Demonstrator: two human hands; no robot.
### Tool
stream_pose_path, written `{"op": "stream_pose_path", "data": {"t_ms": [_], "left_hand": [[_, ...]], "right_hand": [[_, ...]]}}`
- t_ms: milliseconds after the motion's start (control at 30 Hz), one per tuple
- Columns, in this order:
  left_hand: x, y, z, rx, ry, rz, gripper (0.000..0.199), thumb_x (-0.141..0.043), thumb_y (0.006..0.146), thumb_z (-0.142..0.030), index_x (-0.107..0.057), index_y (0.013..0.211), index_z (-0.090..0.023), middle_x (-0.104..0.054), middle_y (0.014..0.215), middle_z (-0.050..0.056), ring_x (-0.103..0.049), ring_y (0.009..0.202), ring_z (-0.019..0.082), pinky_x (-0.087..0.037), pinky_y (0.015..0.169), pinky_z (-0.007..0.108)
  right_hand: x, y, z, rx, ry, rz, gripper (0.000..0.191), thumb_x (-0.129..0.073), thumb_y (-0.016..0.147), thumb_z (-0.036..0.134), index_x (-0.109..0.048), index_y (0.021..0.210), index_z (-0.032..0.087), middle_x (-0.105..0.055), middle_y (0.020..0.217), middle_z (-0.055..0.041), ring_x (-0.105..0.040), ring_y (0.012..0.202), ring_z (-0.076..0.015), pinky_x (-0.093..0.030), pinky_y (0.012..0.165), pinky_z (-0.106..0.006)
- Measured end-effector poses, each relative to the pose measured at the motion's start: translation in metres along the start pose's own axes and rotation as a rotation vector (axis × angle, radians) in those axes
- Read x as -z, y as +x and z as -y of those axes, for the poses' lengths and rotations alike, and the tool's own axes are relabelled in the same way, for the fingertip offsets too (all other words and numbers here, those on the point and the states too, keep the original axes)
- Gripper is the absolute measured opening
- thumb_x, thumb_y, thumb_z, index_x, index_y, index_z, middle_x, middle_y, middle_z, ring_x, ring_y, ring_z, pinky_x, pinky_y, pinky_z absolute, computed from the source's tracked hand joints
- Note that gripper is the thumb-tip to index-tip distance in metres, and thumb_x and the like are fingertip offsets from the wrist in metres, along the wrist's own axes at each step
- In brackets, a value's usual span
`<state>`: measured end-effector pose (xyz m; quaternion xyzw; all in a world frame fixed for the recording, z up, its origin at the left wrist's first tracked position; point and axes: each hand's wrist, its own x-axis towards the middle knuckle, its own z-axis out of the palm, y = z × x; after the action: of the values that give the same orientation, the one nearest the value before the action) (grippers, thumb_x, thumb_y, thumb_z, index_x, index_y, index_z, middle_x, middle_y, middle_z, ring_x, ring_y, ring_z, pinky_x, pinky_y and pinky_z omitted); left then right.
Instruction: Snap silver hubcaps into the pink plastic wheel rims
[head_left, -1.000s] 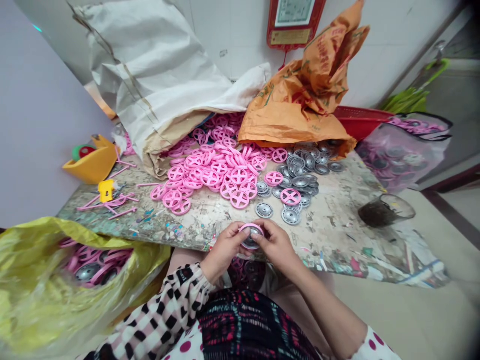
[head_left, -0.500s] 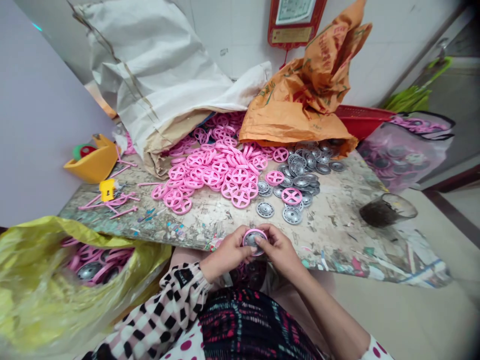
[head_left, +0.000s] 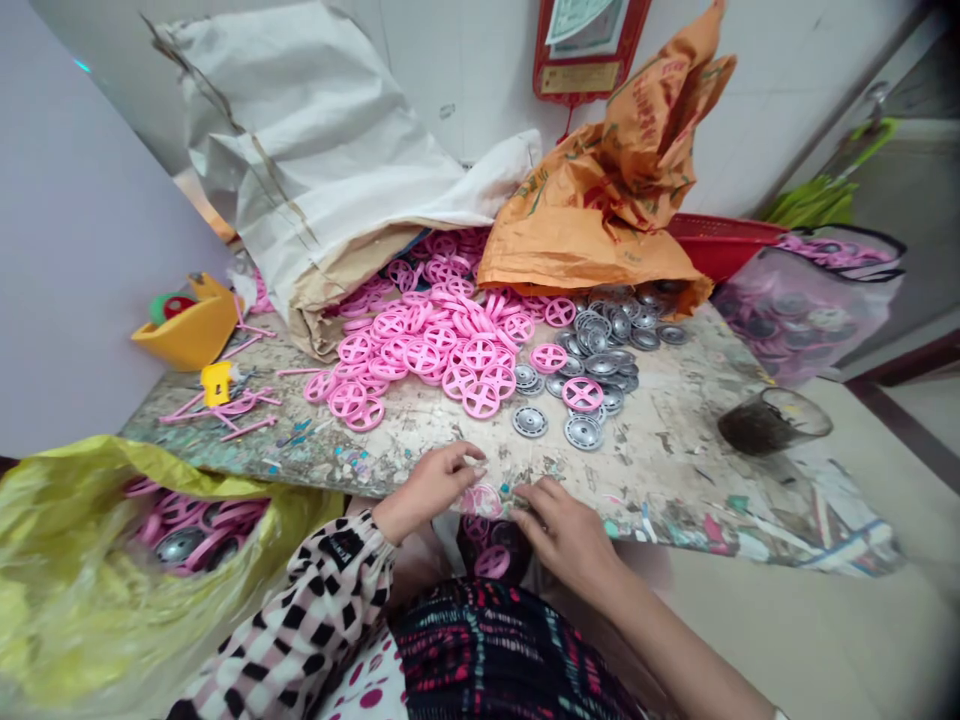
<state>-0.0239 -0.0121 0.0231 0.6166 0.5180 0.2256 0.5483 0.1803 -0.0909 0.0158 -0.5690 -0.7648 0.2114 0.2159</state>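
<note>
My left hand (head_left: pixel 435 485) is open at the table's front edge, fingers apart and holding nothing. To its right, my right hand (head_left: pixel 566 530) is open too, fingers spread and empty. Between and below them, pink wheels with grey parts (head_left: pixel 492 560) show in a dark container at my lap. Beyond my hands lies a large heap of pink wheels (head_left: pixel 420 340). Grey discs (head_left: pixel 600 340) are piled to the right of it, with a few pink wheels among them. A grey disc (head_left: pixel 530 421) and another (head_left: pixel 583 431) lie nearest to my hands.
A white sack (head_left: pixel 322 130) and an orange sack (head_left: pixel 592 220) stand behind the heaps. A glass of dark liquid (head_left: pixel 774 420) is at the right. A yellow bag (head_left: pixel 67 560) of wheels hangs at the left; pink sticks (head_left: pixel 247 425) lie nearby.
The pink wheel with a grey disc has left my fingers. Both hands have opened and moved apart. A pink wheel now shows more clearly in the dark container below.
</note>
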Motion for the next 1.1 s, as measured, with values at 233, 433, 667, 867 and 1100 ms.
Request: {"op": "stream_pose_path", "data": {"t_ms": [233,433,667,867,1100], "left_hand": [[-0.007,0.037,-0.002,-0.234,0.437,-0.302,0.025,-0.054,0.079,-0.019,-0.067,0.099,-0.022,-0.060,0.084,0.003,-0.057,0.081,0.018,-0.042,0.075,0.028],[-0.011,0.060,-0.010,-0.171,0.779,-0.380,0.032,-0.045,0.087,-0.021,-0.059,0.115,-0.022,-0.055,0.113,0.010,-0.059,0.090,0.022,-0.043,0.073,0.030],[-0.008,0.047,-0.012,-0.215,0.823,-0.258,0.021,-0.046,0.088,-0.025,-0.064,0.099,-0.023,-0.057,0.098,0.005,-0.058,0.085,0.019,-0.040,0.070,0.028],[-0.008,0.025,-0.009,-0.183,0.702,-0.220,0.030,-0.055,0.083,-0.035,-0.058,0.110,-0.022,-0.053,0.100,0.004,-0.057,0.079,0.018,-0.041,0.070,0.029],[-0.006,0.039,-0.018,-0.062,0.544,-0.155,0.040,-0.070,0.066,-0.030,-0.056,0.102,-0.021,-0.056,0.091,0.003,-0.056,0.080,0.019,-0.040,0.068,0.028]], "right_hand": [[0.008,0.059,-0.028,-0.067,-0.357,-0.225,0.032,-0.049,0.092,0.035,-0.061,0.115,0.018,-0.059,0.112,-0.0115,-0.049,0.099,-0.0261,-0.039,0.085,-0.037],[-0.001,0.078,-0.029,-0.102,-0.567,-0.122,0.035,-0.042,0.094,0.024,-0.055,0.126,0.017,-0.063,0.104,-0.0132,-0.051,0.092,-0.0263,-0.037,0.078,-0.037],[0.019,0.080,-0.045,-0.155,-0.419,-0.142,0.045,-0.035,0.089,0.010,-0.049,0.132,0.014,-0.066,0.101,-0.0129,-0.059,0.089,-0.0255,-0.041,0.078,-0.036],[0.013,0.066,-0.050,-0.228,-0.132,-0.357,0.038,-0.033,0.092,0.023,-0.056,0.122,0.017,-0.064,0.114,-0.0094,-0.060,0.100,-0.0232,-0.045,0.086,-0.035],[0.005,0.054,-0.041,-0.187,0.008,-0.335,0.037,-0.038,0.089,0.029,-0.060,0.116,0.016,-0.065,0.106,-0.0097,-0.060,0.095,-0.0221,-0.046,0.085,-0.034]]}}
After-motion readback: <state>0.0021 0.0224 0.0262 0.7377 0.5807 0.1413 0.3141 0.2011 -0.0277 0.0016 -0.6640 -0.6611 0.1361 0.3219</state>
